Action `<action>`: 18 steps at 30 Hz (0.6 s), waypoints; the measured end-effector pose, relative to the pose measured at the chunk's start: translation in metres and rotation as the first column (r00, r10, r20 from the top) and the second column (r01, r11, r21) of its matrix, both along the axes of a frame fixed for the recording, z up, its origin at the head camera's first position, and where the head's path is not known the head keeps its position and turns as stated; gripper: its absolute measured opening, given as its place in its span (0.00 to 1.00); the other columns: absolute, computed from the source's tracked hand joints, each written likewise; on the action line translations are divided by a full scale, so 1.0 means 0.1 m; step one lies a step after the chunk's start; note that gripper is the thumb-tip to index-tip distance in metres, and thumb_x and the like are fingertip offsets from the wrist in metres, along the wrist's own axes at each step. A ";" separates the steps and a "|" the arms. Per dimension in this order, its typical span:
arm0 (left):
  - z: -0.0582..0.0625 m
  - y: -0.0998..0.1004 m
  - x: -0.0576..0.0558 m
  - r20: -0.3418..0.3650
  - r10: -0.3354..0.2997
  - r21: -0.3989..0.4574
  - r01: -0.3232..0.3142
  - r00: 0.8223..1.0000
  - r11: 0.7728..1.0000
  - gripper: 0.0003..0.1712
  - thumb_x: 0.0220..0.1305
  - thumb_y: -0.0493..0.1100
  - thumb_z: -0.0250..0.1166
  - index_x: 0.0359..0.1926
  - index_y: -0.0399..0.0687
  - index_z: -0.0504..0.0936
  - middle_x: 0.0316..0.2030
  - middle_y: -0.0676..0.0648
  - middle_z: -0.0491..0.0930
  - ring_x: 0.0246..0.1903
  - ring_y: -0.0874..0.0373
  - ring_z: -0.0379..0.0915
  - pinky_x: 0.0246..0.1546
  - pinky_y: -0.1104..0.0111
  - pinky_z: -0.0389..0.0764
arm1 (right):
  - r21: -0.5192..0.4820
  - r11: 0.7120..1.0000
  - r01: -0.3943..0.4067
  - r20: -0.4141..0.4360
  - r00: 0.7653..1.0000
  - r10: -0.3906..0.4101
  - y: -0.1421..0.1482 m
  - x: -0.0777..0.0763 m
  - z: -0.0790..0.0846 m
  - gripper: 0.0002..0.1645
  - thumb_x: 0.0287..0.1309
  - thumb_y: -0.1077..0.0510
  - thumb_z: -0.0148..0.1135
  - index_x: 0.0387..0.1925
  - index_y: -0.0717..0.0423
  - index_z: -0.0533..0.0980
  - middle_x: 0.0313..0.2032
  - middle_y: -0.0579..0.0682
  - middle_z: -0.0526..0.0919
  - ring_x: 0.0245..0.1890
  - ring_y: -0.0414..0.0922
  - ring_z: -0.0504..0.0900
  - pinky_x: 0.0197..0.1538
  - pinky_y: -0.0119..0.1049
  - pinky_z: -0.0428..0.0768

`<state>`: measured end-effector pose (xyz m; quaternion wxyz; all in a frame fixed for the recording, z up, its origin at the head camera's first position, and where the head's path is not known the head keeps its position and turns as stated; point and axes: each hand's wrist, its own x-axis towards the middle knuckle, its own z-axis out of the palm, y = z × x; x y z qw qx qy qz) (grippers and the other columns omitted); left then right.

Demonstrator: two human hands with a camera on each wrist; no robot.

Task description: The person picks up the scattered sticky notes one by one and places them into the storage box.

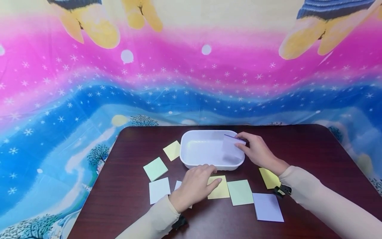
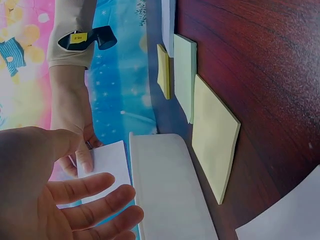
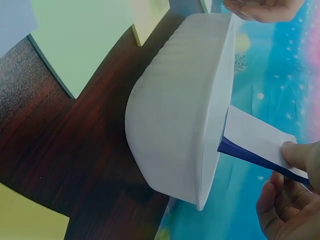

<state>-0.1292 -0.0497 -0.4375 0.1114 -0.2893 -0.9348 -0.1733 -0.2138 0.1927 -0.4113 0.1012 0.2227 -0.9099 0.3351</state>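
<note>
Eight square paper pads point(image 1: 240, 192), in yellow, green, white and lavender, lie on the table point(image 1: 119, 205) to the left, front and right of a white tray point(image 1: 200, 152). Head view: the right hand point(image 1: 258, 149) pinches a ninth, the pale held pad point(image 1: 230, 146), at the tray's right end; the left hand point(image 1: 195, 184) extends near the front rim, grasping nothing and partly hiding one pad. By judgement, the handling of the held pad is unfinished, since it is not yet released; the other eight lie outside the tray. The tabletop is dark reddish wood grain with rounded far corners; behind it hangs a pink and blue backdrop point(image 1: 179, 71) printed with snowflakes. Left wrist view: the left hand's fingers are extended and relaxed; contact with the tray cannot be told. Right wrist view: thumb and fingers grip the held pad, whose dark blue edge point(image 3: 250, 156) slants toward the tray's mouth.
</note>
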 end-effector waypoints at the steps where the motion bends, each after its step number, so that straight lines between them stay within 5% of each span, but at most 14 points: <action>1: 0.00 0.00 0.00 -0.001 0.000 -0.001 0.000 1.000 1.000 0.19 0.63 0.61 0.54 0.40 0.54 0.80 0.30 0.56 0.79 0.27 0.63 0.70 0.28 0.69 0.71 | 0.000 1.000 -0.002 0.007 1.000 0.002 -0.01 -0.01 -0.01 0.17 0.55 0.60 0.63 0.47 0.57 0.78 0.44 0.56 0.82 0.37 0.46 0.78 0.37 0.42 0.80; 18: -0.02 -0.09 -0.02 -0.012 0.021 -0.008 -0.022 1.000 1.000 0.18 0.62 0.60 0.55 0.41 0.54 0.80 0.28 0.57 0.77 0.25 0.65 0.67 0.26 0.69 0.70 | 0.019 0.999 -0.037 0.090 0.995 0.035 -0.11 -0.05 -0.07 0.16 0.56 0.60 0.62 0.48 0.58 0.78 0.44 0.54 0.82 0.35 0.45 0.76 0.37 0.40 0.77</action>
